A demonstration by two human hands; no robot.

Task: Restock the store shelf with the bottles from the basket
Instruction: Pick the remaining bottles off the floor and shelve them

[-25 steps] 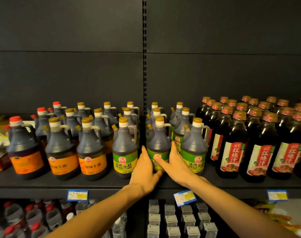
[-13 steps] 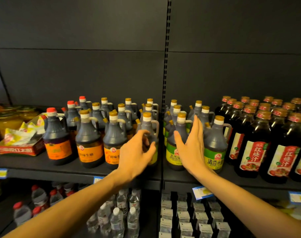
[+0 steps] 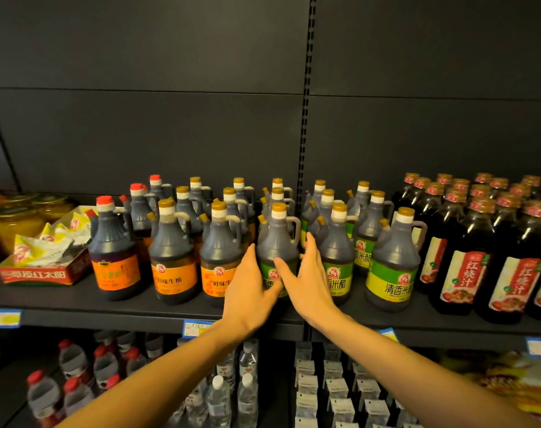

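Two flat, straight-fingered hands, left hand (image 3: 251, 285) and right hand (image 3: 309, 278), flank the dark green-labelled, gold-capped bottle (image 3: 277, 242)

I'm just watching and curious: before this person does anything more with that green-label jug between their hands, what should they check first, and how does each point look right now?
1. Green-label jug upright: ok.
2. Left hand and right hand flank it: ok.
3. Firm grip: cannot tell; fingers look straight.
4. Jug fully on the shelf, back from its edge: ok.
5. Label facing front: cannot tell; hands cover it.
6. Orange-label jug beside it standing steady: ok.
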